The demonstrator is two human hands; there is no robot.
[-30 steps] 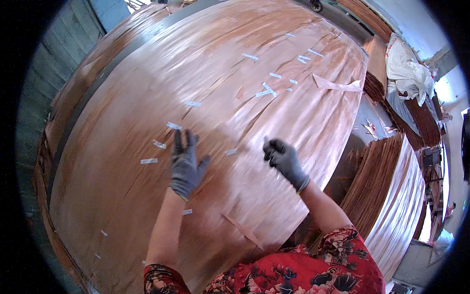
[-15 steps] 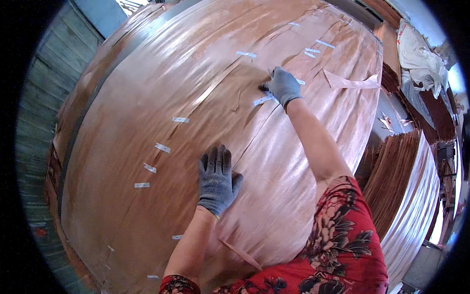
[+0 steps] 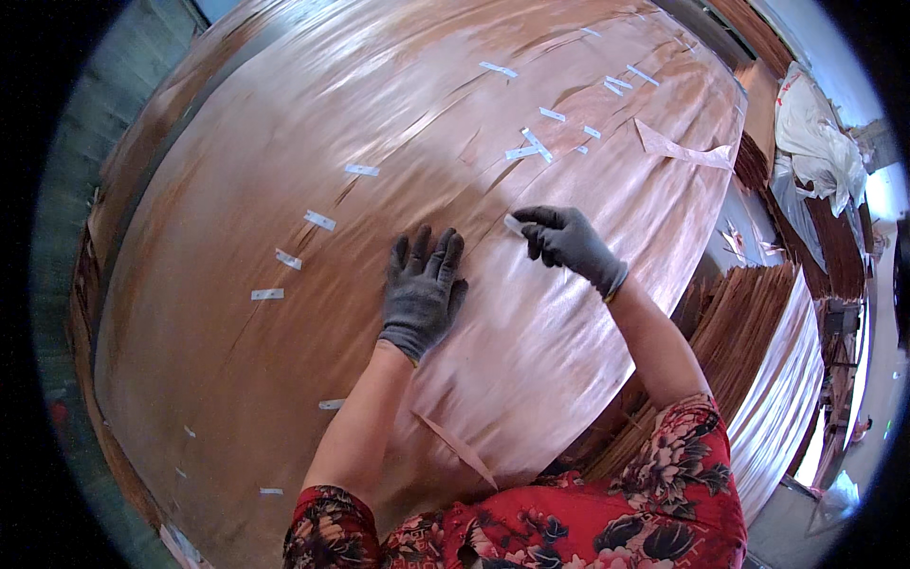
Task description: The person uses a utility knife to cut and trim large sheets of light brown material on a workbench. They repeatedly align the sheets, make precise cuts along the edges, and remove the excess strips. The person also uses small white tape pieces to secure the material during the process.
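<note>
A wide sheet of reddish-brown wood veneer (image 3: 284, 370) spreads out under both of my gloved hands. My left hand (image 3: 420, 296) lies flat on it, fingers stretched forward and thumb out to the side. To its right, my right hand (image 3: 573, 248) is closed, with a short piece of white tape (image 3: 515, 226) at its fingertips over a thin crack. Beyond that hand, two crossed strips of white tape (image 3: 536, 146) stick to the sheet. Another tape strip (image 3: 362, 171) sits farther left, among several scattered along cracks.
A loose veneer scrap (image 3: 678, 150) lies at the sheet's far right, and a thin sliver (image 3: 457, 448) near my body. At right stand a stack of veneer sheets (image 3: 744, 327) and white plastic bags (image 3: 817, 133). A green corrugated wall (image 3: 100, 228) runs along the left.
My right hand has moved nearer to me from the crossed tape strips, which are now uncovered. A tape piece now shows at its fingertips. My left hand still rests flat, and the view has shifted.
</note>
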